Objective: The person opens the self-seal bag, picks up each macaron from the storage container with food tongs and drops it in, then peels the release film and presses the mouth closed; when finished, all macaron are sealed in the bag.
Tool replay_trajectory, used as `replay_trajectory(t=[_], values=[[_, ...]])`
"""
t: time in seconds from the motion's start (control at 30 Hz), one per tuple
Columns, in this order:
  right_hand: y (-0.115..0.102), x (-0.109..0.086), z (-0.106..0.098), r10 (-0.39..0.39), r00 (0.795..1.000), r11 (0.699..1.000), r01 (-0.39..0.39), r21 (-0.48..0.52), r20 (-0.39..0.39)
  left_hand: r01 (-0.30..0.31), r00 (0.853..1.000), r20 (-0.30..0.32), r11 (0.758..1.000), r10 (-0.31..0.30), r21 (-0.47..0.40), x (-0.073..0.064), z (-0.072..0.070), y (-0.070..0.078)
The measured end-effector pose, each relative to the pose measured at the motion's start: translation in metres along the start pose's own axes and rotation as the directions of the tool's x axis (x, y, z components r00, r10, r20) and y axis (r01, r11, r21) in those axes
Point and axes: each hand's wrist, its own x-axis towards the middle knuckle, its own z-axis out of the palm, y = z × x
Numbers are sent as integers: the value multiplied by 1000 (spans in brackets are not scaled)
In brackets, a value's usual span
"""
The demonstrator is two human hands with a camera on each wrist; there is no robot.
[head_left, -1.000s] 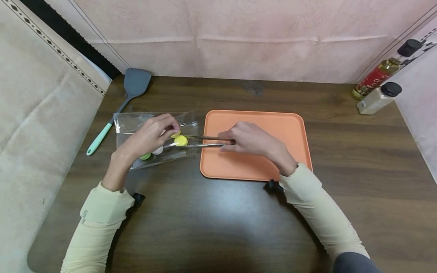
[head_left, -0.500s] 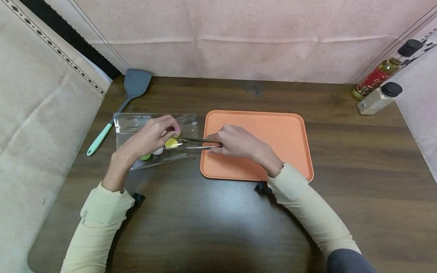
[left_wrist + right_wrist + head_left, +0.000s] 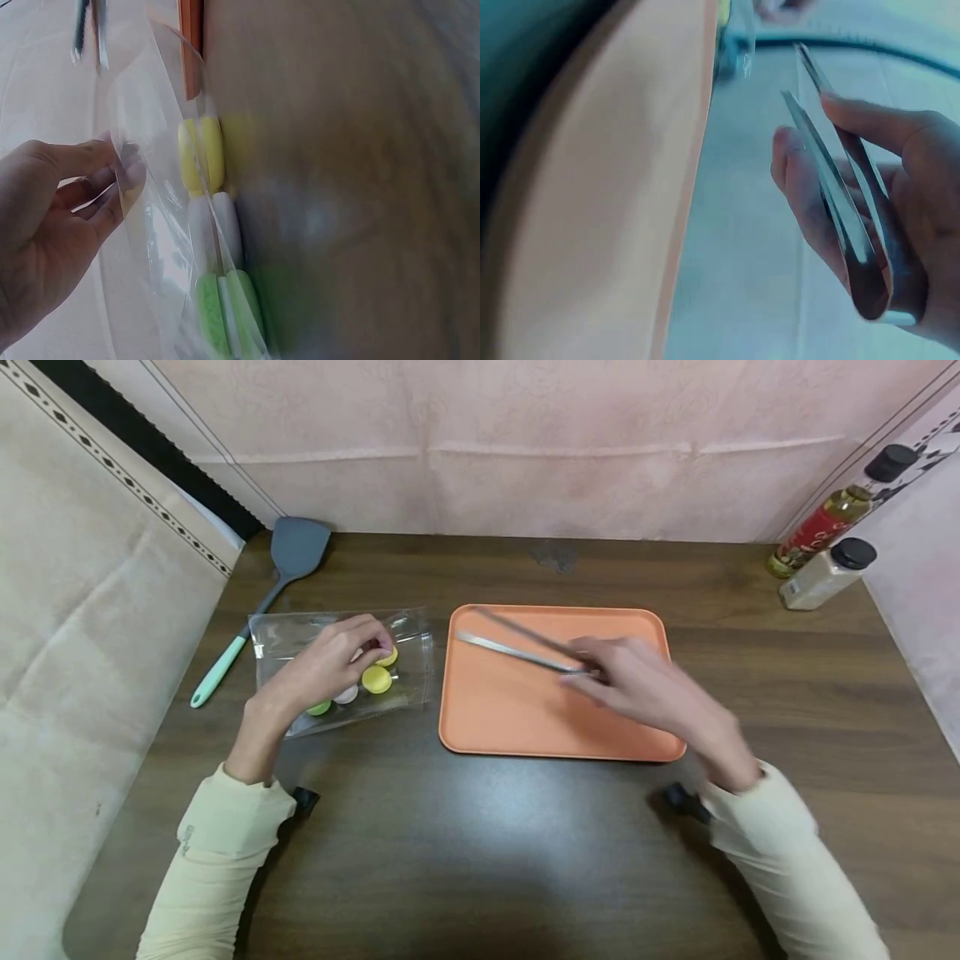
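Left hand (image 3: 330,660): pinching bag (image 3: 414,677), toward desk's (image 3: 450,827) left edge.
Right hand (image 3: 637,685): gripping tongs (image 3: 510,649) above tray (image 3: 502,718).
Discs (image 3: 377,679): inside bag, beside left hand.

The right hand (image 3: 630,681) has drawn away from the transparent bag (image 3: 412,693); a second ago it was over the left half of the orange tray (image 3: 510,718), and now it is over the right half. The tongs (image 3: 517,652) come with it: their tips, earlier at the yellow round piece (image 3: 377,680) in the bag, now hang over the tray's far left corner, spread apart (wider than half a second ago) and pointing obliquely away instead of straight across. The yellow piece has shifted left since the first picture, ending just beside the white piece (image 3: 347,695). The right sleeve (image 3: 780,852) has swung outward over the worktop (image 3: 465,860).
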Motion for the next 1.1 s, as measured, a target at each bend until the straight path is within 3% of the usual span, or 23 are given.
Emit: replay_trajectory(t=[0.1,0.17,0.23,0.37,0.47,0.63,0.9,1.03,1.1], values=[[29,-47,-19,131,985,990,-137,-47,-117,6,1000,5,1000,-6,6,2,0,0],[48,-76,-27,245,956,961,-261,-88,-159,10,1000,3,1000,-10,8,2,-1,0],[63,-99,-32,358,916,914,-384,-133,-181,18,1000,-4,1000,-18,12,2,-2,0],[81,-130,-30,519,837,817,-546,-186,-175,15,1000,-13,1000,-15,20,3,-5,0],[85,-142,-25,574,804,780,-594,-198,-153,3,1000,-5,1000,-3,30,3,-6,0],[89,-144,-18,607,789,758,-610,-231,-93,4,1000,11,999,-4,40,3,-7,0],[88,-138,-10,618,786,759,-586,-284,30,-14,996,83,1000,12,20,5,-11,-2],[83,-134,-11,631,771,758,-588,-281,89,12,999,45,1000,-12,-9,8,-17,-1],[76,-130,-15,620,783,760,-585,-283,48,48,999,11,999,-48,-9,12,-18,-1]])
